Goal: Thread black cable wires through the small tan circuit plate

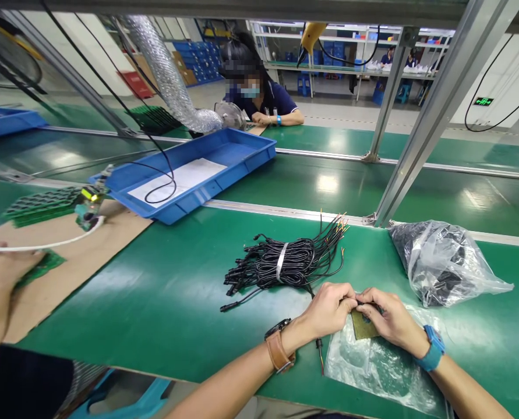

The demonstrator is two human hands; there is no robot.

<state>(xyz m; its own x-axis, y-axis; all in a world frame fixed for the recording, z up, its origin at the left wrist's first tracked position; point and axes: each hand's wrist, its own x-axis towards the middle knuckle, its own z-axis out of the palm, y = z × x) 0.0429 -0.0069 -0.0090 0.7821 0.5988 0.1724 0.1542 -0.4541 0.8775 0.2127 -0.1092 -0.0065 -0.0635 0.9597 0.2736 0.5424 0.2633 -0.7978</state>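
My left hand [331, 306], with a brown watch strap at the wrist, is closed in a pinch; what lies between its fingertips is hidden. Touching it, my right hand [388, 317], wearing a blue wristband, is closed over the top of a small flat olive-brown piece [364, 327]. Under both hands a clear plastic bag [373, 372] lies flat on the green table. A thin cable with a black connector [319, 344] emerges below my left wrist. Just behind my left hand is a bundle of black cables [283, 262], tied with a white band, with bare coloured wire ends.
A clear bag of black parts [447, 262] sits at right. Beyond the cables are a metal post [416, 151] and a blue tray [242, 174] with paper. At left, a co-worker's hand [1, 279] is near a circuit board on cardboard [123, 230]. Another person sits opposite.
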